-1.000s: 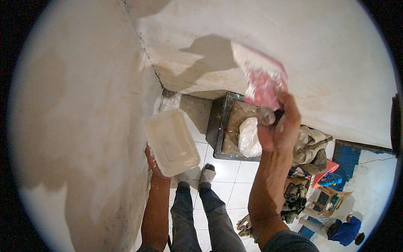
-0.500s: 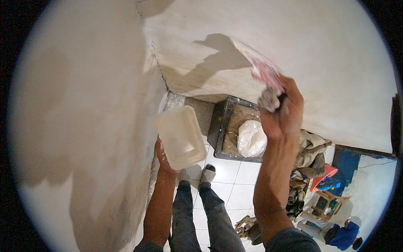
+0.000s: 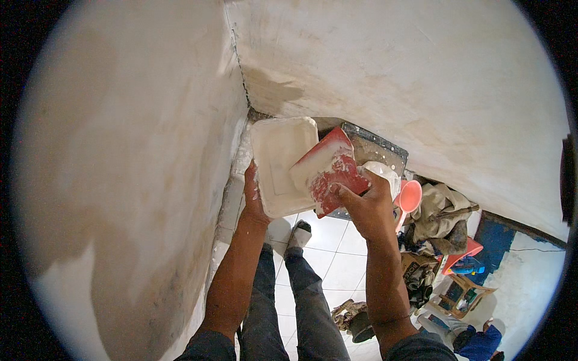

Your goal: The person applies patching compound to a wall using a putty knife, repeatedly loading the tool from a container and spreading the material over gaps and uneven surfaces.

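Observation:
My left hand [image 3: 255, 195] grips a white rectangular plastic tub [image 3: 274, 162] by its left side; a thin coat of pale paste covers its inside. In my right hand [image 3: 370, 204] is a red flat plastering spreader [image 3: 337, 174], its face smeared with white paste. The spreader's left edge overlaps the tub's right rim; whether it touches the rim I cannot tell. My right thumb lies over the spreader's near corner, and the other fingers are mostly hidden behind it.
Two plastered walls meet at a corner ahead. Below stands a dark box [image 3: 385, 150] with a white bag [image 3: 383, 172] on it. To the right are a pink dipper [image 3: 410, 197], crumpled cloth [image 3: 439, 210], a wooden stool [image 3: 463, 296] and a person in blue [image 3: 481, 343]. White tiles cover the floor.
My right hand has come down and away from the right wall, bringing the spreader over the tub's right side. The tub has shifted right and slightly up in view. The pink dipper now shows.

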Tool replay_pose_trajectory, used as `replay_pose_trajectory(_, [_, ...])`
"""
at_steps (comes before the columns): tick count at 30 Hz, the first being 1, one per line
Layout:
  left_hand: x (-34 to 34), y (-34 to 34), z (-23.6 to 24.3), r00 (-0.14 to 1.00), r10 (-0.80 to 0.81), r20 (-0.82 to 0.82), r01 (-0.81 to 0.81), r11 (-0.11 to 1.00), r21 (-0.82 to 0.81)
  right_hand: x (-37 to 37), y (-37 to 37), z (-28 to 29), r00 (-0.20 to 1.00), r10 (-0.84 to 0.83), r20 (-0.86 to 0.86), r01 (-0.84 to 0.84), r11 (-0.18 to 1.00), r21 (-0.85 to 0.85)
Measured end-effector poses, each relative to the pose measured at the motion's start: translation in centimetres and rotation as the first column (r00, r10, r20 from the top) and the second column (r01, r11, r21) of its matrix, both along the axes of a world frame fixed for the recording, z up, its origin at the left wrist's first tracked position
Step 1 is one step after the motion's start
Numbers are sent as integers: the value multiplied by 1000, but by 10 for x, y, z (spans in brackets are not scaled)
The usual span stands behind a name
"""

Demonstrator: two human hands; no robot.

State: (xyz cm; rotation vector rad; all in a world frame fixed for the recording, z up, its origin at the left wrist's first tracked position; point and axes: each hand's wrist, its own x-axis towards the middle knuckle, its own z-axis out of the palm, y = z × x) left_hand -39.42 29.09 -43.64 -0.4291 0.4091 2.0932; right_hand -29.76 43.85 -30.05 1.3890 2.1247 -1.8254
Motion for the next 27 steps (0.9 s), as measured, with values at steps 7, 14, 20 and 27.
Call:
replay_pose_trajectory(7, [2, -2, -26, 999, 1, 39, -9, 983, 186, -13, 3, 9, 992, 126, 18, -127, 980, 156])
replay_pose_trajectory(14, [3, 0, -20, 998, 45, 35, -50, 987, 151, -15, 1, -4, 997, 71, 35, -77, 962, 263])
replay_pose_trajectory(20, [7, 5, -20, 1000, 6, 19, -8, 992, 124, -23, -2, -14, 991, 100, 93, -127, 923, 364])
replay_pose_trajectory(27, [10, 2, -28, 999, -22, 42, 14, 985, 174, -31, -9, -18, 981, 166, 95, -189, 920, 343])
